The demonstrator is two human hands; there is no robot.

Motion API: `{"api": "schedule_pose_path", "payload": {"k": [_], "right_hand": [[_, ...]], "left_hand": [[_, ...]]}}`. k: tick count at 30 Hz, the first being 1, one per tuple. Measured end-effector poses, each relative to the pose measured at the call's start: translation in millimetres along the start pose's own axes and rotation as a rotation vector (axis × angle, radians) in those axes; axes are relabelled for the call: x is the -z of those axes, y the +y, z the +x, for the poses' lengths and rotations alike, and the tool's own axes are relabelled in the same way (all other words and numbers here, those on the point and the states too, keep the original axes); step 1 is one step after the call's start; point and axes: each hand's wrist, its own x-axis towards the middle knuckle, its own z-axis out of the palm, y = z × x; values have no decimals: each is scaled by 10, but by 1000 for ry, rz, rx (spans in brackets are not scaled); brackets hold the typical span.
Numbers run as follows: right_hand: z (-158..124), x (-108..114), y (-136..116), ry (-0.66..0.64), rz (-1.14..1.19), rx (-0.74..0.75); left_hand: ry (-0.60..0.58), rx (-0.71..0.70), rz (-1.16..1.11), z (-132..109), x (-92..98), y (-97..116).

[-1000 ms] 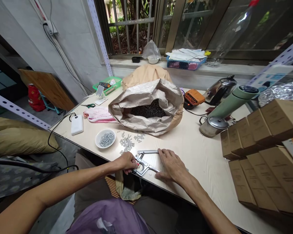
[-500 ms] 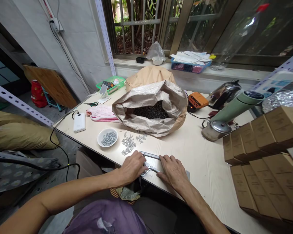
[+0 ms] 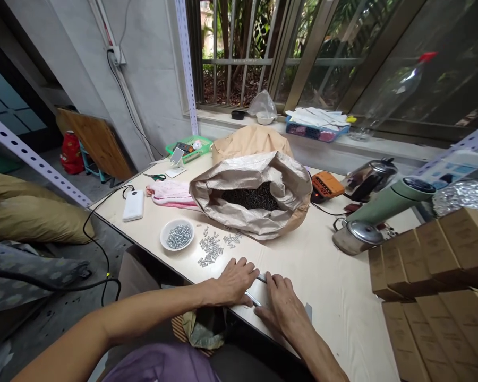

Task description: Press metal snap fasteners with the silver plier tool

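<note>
My left hand (image 3: pixel 236 281) is closed over the left part of a slim metal linkage of bars (image 3: pixel 253 299) lying at the table's front edge. My right hand (image 3: pixel 281 303) grips the linkage's right end, thumb and fingers on either side. Between the hands only short stretches of the bars show; the rest is covered by my fingers. Just beyond my left hand lie loose small metal pins or screws (image 3: pixel 210 249) in a scattered heap. A white bowl (image 3: pixel 163 241) full of similar small silvery pieces stands to their left.
A large paper sack (image 3: pixel 239 225) of dark small parts lies open behind. Stacked cardboard boxes (image 3: pixel 434 276) line the right side, near a metal pot (image 3: pixel 356 237) and green flask (image 3: pixel 386 204). A white power bank (image 3: pixel 133 205) and pink cloth (image 3: pixel 171 194) are left.
My left hand has slid right along the linkage, nearer my right hand, covering the pivot end that showed before. The view has tilted up slightly.
</note>
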Motion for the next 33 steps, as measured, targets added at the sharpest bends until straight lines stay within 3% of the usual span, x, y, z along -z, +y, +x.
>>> {"api": "schedule_pose_path", "payload": {"k": [7, 18, 29, 33], "right_hand": [[-86, 80, -57, 5, -42, 5], [-72, 107, -136, 7, -101, 28], [-163, -8, -133, 157, -45, 50], [-155, 15, -144, 104, 13, 51]], "left_hand": [[-46, -45, 15, 23, -10, -72], [-210, -98, 100, 138, 220, 2], [-137, -87, 89, 84, 88, 28], [-108, -56, 45, 63, 31, 42]]}}
